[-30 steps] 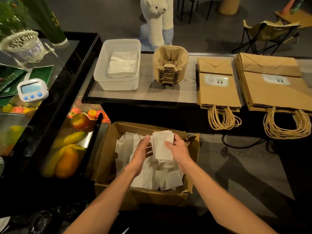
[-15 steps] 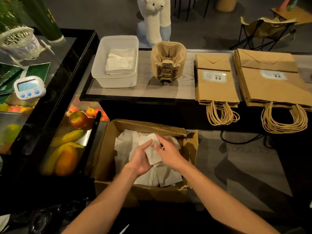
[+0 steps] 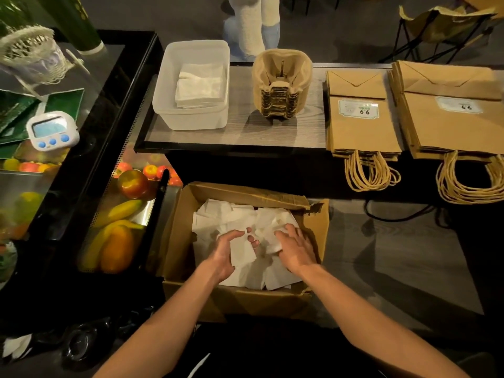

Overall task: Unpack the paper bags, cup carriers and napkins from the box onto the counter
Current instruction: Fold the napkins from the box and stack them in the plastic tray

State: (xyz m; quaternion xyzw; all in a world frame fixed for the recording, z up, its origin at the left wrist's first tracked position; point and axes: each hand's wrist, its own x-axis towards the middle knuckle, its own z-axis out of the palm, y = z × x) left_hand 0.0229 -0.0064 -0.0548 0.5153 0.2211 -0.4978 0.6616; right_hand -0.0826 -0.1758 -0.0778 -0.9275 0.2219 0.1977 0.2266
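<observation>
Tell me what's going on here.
A person is unpacking a brown cardboard box. Both hands are inside it: the left hand grips one of the loose white paper napkins, the right hand rests on the pile. Already on the counter: a clear plastic tub of napkins, stacked pulp cup carriers and two piles of brown paper bags.

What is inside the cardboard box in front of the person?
Loose white napkins fill the cardboard box; the left hand holds one, the right hand rests on others. They cover the bottom, so anything beneath cannot be seen.
</observation>
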